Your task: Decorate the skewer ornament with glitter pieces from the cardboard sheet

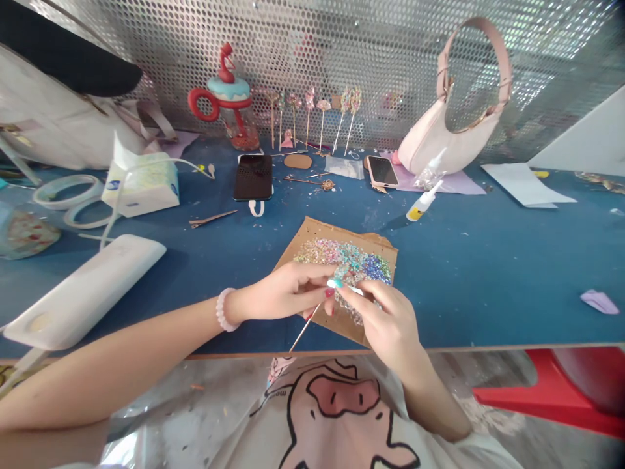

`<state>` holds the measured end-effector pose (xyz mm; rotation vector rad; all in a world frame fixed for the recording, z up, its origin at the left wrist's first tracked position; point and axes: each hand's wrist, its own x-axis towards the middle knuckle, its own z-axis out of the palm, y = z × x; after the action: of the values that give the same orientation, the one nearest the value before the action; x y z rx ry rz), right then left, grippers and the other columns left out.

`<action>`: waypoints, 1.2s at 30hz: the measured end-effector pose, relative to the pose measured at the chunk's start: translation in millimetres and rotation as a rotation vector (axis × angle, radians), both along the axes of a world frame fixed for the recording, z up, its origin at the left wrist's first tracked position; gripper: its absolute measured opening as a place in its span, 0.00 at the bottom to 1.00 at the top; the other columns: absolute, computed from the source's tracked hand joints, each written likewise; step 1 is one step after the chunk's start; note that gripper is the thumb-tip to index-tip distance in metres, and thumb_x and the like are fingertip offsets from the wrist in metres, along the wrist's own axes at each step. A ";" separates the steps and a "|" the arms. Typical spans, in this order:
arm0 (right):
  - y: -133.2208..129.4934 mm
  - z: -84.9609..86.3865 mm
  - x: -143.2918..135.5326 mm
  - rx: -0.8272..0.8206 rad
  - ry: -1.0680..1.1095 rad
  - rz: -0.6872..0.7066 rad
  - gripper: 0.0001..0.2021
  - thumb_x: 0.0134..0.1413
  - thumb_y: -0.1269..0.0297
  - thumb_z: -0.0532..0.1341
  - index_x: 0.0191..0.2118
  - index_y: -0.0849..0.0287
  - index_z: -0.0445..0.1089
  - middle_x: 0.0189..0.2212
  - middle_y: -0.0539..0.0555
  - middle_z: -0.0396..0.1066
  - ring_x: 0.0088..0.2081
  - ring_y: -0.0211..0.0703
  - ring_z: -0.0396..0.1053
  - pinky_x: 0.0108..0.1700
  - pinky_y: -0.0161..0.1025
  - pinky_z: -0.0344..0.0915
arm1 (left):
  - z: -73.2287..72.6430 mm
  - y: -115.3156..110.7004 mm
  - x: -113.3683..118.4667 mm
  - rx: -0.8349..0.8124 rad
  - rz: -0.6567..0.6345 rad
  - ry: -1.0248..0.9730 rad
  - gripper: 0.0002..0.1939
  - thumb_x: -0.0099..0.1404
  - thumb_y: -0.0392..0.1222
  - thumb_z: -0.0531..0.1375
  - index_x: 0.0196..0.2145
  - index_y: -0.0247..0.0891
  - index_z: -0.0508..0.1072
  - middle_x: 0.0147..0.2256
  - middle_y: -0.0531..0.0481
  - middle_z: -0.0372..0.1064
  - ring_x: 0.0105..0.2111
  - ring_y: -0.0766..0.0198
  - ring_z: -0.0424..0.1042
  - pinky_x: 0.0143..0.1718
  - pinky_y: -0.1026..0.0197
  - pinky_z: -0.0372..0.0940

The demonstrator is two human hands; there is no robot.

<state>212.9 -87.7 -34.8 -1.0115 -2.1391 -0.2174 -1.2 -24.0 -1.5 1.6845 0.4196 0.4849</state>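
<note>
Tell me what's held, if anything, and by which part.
The left hand holds a thin stick near its upper end; whether the right hand holds anything, I can't tell.

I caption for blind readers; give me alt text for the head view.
A person's left hand, holding a thin stick, and right hand are close together over cardboard scattered with multicoloured bits on a blue table. Behind are two phones, upright decorated sticks and a pink handbag.

Offers no wording, brand or number legible with certainty. On the shirt (pixel 361 426), beside the animal drawing (pixel 344 396): carries one short string of dark letters (pixel 278 393), too small to make out. On the tissue pack (pixel 144 185) at left of the desk (pixel 498 267): bears a blue mark (pixel 112 185), unreadable. On the small white bottle (pixel 426 202) at right: wears a yellow label (pixel 416 213), likewise unreadable.
</note>
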 end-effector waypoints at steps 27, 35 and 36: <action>1.2 3.1 -2.4 0.021 -0.009 -0.047 0.19 0.58 0.83 0.55 0.50 0.57 0.71 0.32 0.53 0.69 0.31 0.36 0.66 0.33 0.36 0.62 | -1.5 3.2 1.6 -0.018 0.005 0.049 0.13 0.71 0.37 0.52 0.50 0.33 0.71 0.30 0.50 0.72 0.18 0.75 0.63 0.20 0.73 0.61; 0.0 5.7 -0.8 -0.013 0.108 0.014 0.24 0.57 0.84 0.54 0.54 0.55 0.68 0.33 0.53 0.70 0.33 0.36 0.69 0.32 0.34 0.66 | 0.1 0.4 1.0 -0.033 0.004 0.026 0.14 0.72 0.39 0.51 0.52 0.34 0.69 0.30 0.50 0.71 0.18 0.75 0.63 0.21 0.72 0.62; 0.2 6.0 -1.3 -0.008 0.099 0.012 0.23 0.57 0.84 0.54 0.54 0.55 0.69 0.32 0.53 0.70 0.32 0.36 0.69 0.32 0.34 0.65 | 0.0 0.2 1.1 -0.034 0.006 0.023 0.14 0.72 0.39 0.52 0.51 0.34 0.70 0.30 0.50 0.71 0.18 0.75 0.63 0.21 0.72 0.62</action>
<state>211.6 -87.5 -28.9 -0.9932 -2.0572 -0.1493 -0.1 -23.8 -1.4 1.6581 0.4472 0.4611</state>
